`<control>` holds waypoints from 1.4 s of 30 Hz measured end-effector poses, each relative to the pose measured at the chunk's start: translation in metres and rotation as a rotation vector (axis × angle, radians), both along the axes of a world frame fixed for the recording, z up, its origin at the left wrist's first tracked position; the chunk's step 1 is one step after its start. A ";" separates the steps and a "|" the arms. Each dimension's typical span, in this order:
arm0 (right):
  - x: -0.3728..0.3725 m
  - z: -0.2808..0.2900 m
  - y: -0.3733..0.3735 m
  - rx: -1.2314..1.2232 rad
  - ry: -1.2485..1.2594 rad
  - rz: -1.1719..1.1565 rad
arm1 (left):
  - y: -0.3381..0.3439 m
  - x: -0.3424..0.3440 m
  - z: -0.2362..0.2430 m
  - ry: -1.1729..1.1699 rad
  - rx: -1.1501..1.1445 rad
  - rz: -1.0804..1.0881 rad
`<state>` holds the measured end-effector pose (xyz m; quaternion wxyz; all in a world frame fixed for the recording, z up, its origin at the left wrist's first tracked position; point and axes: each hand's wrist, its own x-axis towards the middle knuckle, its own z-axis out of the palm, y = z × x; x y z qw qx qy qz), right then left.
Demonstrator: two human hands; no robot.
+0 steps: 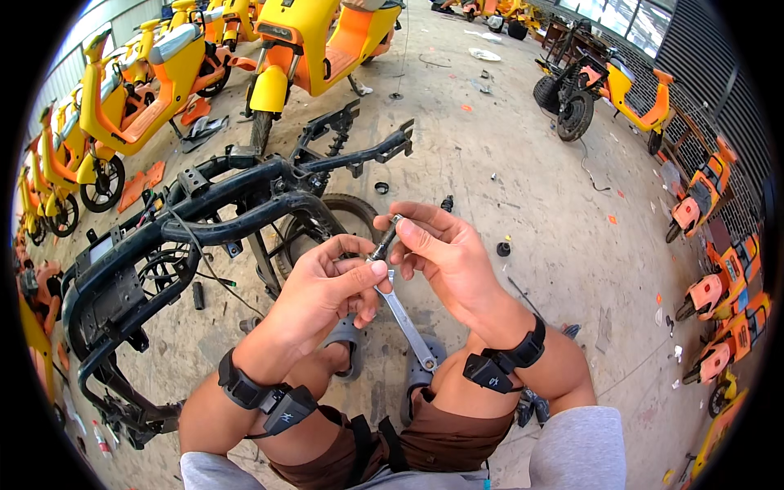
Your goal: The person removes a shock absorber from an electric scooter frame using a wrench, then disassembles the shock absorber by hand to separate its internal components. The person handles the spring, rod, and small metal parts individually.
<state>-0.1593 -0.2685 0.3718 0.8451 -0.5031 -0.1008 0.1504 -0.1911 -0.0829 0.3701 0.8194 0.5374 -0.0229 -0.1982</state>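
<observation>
In front of my knees, a slim dark metal bolt-like piece is pinched between my two hands. My left hand grips its lower end with thumb and fingers. The fingertips of my right hand close on its upper, shinier end. A silver combination wrench slants down from beside my left fingertips, its ring end over my right shoe; which fingers bear it, if any, is hidden. To the left lies a bare black scooter frame with a wheel partly behind my left hand.
Small dark parts, including a round cap and a black fitting, lie on the concrete floor. Yellow and orange scooters crowd the left and back. More scooters line the right wall. A thin rod lies near my right wrist.
</observation>
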 end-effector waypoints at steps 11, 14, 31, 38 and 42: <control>0.001 -0.001 -0.003 0.001 -0.009 0.026 | 0.000 0.003 0.002 0.099 -0.150 -0.053; 0.001 0.000 -0.003 0.002 -0.018 0.026 | -0.002 0.001 0.004 0.104 -0.154 -0.044; 0.000 0.001 -0.003 0.032 -0.022 -0.056 | 0.004 0.005 -0.003 0.187 -0.248 -0.086; 0.001 0.003 -0.005 -0.030 0.071 0.053 | 0.005 0.003 0.000 0.134 -0.319 -0.030; -0.003 0.001 -0.001 -0.017 0.015 0.076 | 0.000 0.003 0.006 0.142 -0.281 0.042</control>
